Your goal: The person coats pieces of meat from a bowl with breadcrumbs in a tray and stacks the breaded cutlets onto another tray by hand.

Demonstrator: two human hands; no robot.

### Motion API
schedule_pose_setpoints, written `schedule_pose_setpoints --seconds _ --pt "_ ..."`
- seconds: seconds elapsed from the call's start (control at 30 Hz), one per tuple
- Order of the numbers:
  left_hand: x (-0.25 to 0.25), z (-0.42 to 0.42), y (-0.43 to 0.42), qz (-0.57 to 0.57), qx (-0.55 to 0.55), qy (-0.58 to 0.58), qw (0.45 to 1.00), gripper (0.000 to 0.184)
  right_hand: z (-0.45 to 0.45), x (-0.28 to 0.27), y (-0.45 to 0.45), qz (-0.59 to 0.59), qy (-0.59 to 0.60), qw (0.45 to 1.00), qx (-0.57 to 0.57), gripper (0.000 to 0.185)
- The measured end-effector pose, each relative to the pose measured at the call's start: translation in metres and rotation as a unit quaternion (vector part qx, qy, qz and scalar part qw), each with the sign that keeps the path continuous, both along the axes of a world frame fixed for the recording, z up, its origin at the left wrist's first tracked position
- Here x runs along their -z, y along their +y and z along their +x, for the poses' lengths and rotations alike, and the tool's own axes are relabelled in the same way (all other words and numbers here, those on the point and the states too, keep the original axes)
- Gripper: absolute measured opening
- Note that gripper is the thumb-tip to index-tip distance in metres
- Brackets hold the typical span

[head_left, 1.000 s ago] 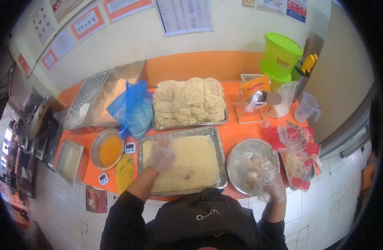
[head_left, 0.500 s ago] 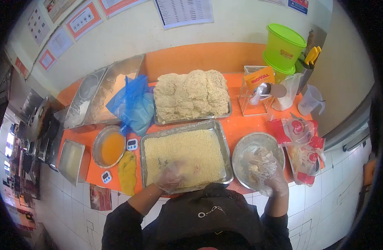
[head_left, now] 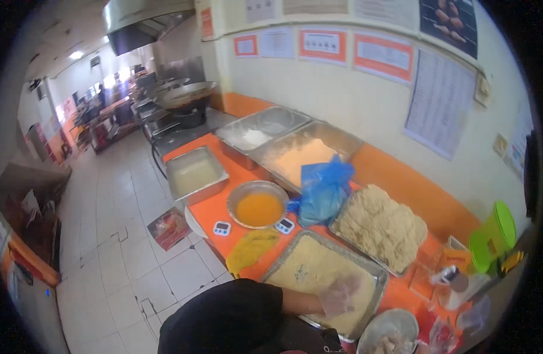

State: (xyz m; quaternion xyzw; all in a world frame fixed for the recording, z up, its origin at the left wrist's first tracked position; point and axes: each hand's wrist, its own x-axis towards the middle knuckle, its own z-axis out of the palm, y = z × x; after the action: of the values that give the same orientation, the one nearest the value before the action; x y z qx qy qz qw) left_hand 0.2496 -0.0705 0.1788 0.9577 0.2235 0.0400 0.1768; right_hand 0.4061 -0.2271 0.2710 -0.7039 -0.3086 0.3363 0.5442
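Note:
My left hand [head_left: 341,295], in a clear plastic glove, rests on pale crumbs in a shallow metal tray [head_left: 275,268]. Its fingers look stretched out and slightly blurred, with nothing visible in them. At the bottom edge stands a metal bowl [head_left: 372,330] holding a pale, lumpy coated mass [head_left: 395,343]. My right hand is at or below that edge, and I cannot make out its fingers apart from the mass. Beyond the crumb tray, another tray carries a heap of crumb-coated pieces [head_left: 382,227].
A bowl of orange liquid [head_left: 259,209], two small timers [head_left: 222,228], a yellow cloth [head_left: 253,249] and a pan of cloudy liquid [head_left: 196,171] occupy the left side. Behind are a blue plastic bag [head_left: 323,192] and flour pans [head_left: 295,159]. A green tub [head_left: 493,236] stands far right.
The view has swung left, bringing in the kitchen aisle and pushing the bowl to the bottom edge. My left hand stays over the crumbs, now nearer the tray's right side.

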Motion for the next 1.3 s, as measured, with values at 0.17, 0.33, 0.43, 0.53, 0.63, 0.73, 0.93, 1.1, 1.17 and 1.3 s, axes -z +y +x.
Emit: schedule_pose_setpoints --seconds 0.17,0.33,0.43,0.53,0.63,0.73,0.93,1.1,1.17,1.3 --pt "-0.035 -0.001 0.008 -0.004 0.001 -0.029 1.000 0.093 -0.010 -0.004 0.016 -0.012 -0.017 0.999 -0.031 0.049" --pt "0.047 0.007 0.019 0.022 -0.031 -0.134 0.990 0.096 -0.013 -0.007 0.016 -0.018 -0.029 0.999 -0.036 0.049" --pt "0.011 0.007 0.025 -0.016 -0.033 -0.041 0.998 0.095 -0.014 -0.006 0.013 -0.021 -0.030 0.999 -0.033 0.049" --pt "0.002 0.023 0.051 0.122 -0.059 -0.336 0.932 0.092 -0.013 -0.007 0.015 -0.027 -0.031 0.999 -0.035 0.049" --pt "0.068 0.014 0.053 0.109 -0.178 -0.273 0.939 0.092 -0.013 -0.009 0.014 -0.031 -0.034 0.998 -0.032 0.049" --pt "0.061 0.023 0.058 -0.205 -0.030 -0.416 0.885 0.091 -0.015 -0.008 0.011 -0.032 -0.034 0.999 -0.026 0.049" --pt "-0.059 -0.015 0.004 -0.098 -0.031 0.016 0.995 0.094 -0.011 -0.011 0.006 -0.030 -0.035 0.999 -0.022 0.049" --pt "0.030 0.025 0.032 0.026 -0.068 -0.352 0.933 0.092 -0.005 -0.009 -0.033 -0.005 -0.004 0.999 0.031 0.049" --pt "0.030 0.020 0.057 0.107 -0.057 -0.311 0.943 0.091 -0.007 -0.013 -0.057 0.014 0.030 0.997 0.068 0.049" --pt "0.036 0.007 0.071 0.050 -0.105 -0.110 0.987 0.093 -0.017 -0.030 -0.092 0.059 0.125 0.983 0.119 0.049"
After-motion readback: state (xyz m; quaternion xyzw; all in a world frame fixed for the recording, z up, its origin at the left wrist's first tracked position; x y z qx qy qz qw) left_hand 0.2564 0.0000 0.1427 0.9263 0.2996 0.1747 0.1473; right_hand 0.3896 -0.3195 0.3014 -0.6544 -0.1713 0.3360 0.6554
